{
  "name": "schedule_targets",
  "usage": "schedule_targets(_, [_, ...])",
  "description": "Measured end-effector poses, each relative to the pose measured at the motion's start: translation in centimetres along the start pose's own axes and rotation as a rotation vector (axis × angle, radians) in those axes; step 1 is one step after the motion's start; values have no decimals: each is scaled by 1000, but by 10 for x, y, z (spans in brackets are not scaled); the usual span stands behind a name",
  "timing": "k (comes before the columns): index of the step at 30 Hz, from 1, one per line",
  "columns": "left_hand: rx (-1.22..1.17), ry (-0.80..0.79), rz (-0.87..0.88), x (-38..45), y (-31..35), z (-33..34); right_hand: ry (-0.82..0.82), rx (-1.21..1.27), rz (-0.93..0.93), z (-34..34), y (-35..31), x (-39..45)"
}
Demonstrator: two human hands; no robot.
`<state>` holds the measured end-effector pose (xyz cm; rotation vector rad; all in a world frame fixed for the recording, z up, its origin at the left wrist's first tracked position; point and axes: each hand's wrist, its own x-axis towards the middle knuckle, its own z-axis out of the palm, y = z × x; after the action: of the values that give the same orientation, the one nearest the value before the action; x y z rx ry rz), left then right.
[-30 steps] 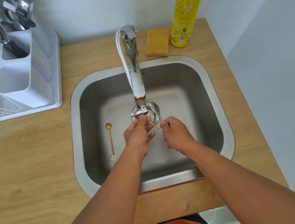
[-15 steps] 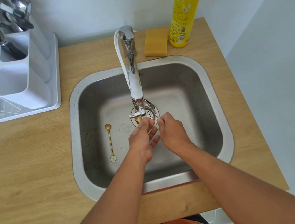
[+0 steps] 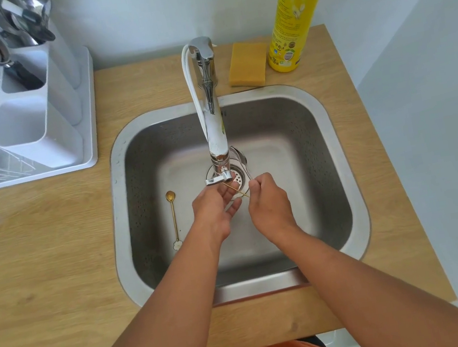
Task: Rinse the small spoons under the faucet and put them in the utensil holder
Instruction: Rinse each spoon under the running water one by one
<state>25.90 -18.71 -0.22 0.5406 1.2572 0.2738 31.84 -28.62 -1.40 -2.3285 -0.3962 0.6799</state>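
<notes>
A thin gold spoon [image 3: 236,190] was pinched in the right hand [image 3: 269,204] under the faucet [image 3: 216,133] (left hand [image 3: 217,210] half open, rubbing); each face was best turned into the stream.

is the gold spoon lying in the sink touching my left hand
Apart. The head view shows the gold spoon lying flat on the sink floor, with bare steel plainly visible between it and the left hand.

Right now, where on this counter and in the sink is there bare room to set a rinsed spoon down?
Free: the wooden counter left of the sink, in front of the drying rack; the sink floor's right half. Crowded: around the drain, where both hands meet under the faucet, and the back edge with sponge and bottle.
</notes>
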Motion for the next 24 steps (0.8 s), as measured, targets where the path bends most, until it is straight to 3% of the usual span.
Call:
schedule_targets(6, [-36,-142,-68,-1,-20,-16,-70,64,38,-1,9,0])
schedule_targets(11, [78,50,-4,6,-14,-18,-97,19,16,-3,17,-6])
schedule_targets(15, [13,115,14,11,2,-18,-93,41,23,-2,17,-7])
schedule_targets(20, [-42,-111,1,-4,-8,-17,-119,133,100,4,8,0])
schedule_targets(24, [-143,-228,8,-5,-18,-25,-409,520,441,2,0,10])
